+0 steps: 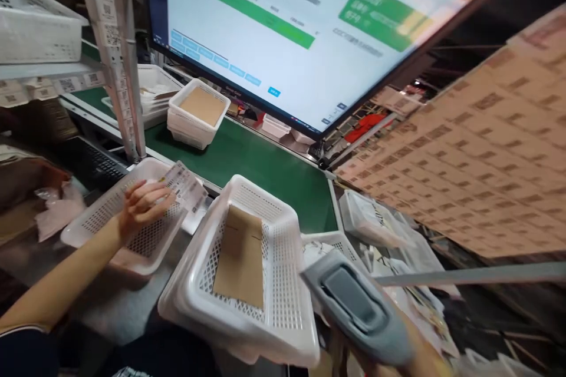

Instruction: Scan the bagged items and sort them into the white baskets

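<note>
My left hand (144,203) is over a white perforated basket (95,218) at the left, its fingers closed on the edge of a packet with a printed label (183,185). The packet's far end reaches past the basket rim. At the lower right, my right hand (418,344) is wrapped round a grey barcode scanner (354,300), which hides most of the fingers. The scanner's head points up and to the left. Between my hands stands a stack of white baskets (287,271), with a flat piece of brown cardboard (241,256) in the top one.
A large monitor (265,29) hangs tilted above a green conveyor belt (252,153). On the belt sits a basket stack (192,126) holding cardboard. A metal post (117,53) and a keyboard (99,159) are at the left. White bins with packets (375,221) line the right.
</note>
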Tool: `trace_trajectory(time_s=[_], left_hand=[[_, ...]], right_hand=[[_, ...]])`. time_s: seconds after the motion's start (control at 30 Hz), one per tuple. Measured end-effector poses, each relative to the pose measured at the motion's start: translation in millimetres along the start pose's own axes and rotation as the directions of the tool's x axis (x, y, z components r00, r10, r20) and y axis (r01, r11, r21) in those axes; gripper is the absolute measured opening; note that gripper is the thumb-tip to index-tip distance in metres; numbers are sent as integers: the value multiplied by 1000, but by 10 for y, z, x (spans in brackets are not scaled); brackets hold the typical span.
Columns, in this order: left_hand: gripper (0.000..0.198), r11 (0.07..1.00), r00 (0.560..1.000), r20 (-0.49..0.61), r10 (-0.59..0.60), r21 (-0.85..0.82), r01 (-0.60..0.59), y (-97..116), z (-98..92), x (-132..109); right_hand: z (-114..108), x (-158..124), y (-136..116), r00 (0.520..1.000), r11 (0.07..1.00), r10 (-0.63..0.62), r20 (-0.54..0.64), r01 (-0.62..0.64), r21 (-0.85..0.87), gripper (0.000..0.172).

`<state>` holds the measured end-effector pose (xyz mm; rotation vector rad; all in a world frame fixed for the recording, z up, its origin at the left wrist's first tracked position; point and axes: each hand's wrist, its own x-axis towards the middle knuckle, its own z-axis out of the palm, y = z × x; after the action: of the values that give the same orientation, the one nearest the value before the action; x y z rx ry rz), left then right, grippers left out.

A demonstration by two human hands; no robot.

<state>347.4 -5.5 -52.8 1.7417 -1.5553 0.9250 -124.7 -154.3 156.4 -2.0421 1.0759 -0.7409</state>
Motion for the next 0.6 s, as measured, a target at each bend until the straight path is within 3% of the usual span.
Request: trace_trajectory(time_s=[0.03,0.1,0.17,0.23,0.3,0.37,0.43,0.47,0.53,0.57,0.6], left_hand=[[23,999,999,-37,40,-6,-40,143,-25,19],[37,995,995,-68,69,-68,-74,406,-21,84],[43,957,980,-72,183,-214,-194,622,46,218],[46,856,941,-72,332,-396,-332,819,147,409],[44,759,903,-49,428,-522,-388,1014,251,600],[40,736,874,-18,486,-530,-421,1161,347,749],[33,746,853,-8,521,-481,-460,1169,455,858],[27,788,874,47,483,-458,-411,1101,520,902],[18,918,938,246,246,-370,-144,826,671,965],[22,958,934,349,76,-287,29,642,752,977],[27,965,900,427,-84,-189,179,448,831,969]], right_hand=[[39,13,-56,991,995,-93,95,95,-18,43],[105,27,-189,926,955,-262,272,288,-63,43],[158,8,-294,868,908,-339,363,403,-117,52],[195,-56,-322,841,875,-347,415,450,-180,59],[205,-171,-264,837,845,-326,439,466,-263,67],[182,-324,-140,850,819,-282,444,455,-350,76],[117,-493,19,875,803,-237,422,421,-423,80],[71,-574,103,886,799,-216,410,401,-447,80],[-39,-709,259,898,798,-193,395,378,-470,78],[-96,-759,321,901,802,-193,389,373,-466,76],[-147,-795,368,902,810,-195,385,369,-455,74]])
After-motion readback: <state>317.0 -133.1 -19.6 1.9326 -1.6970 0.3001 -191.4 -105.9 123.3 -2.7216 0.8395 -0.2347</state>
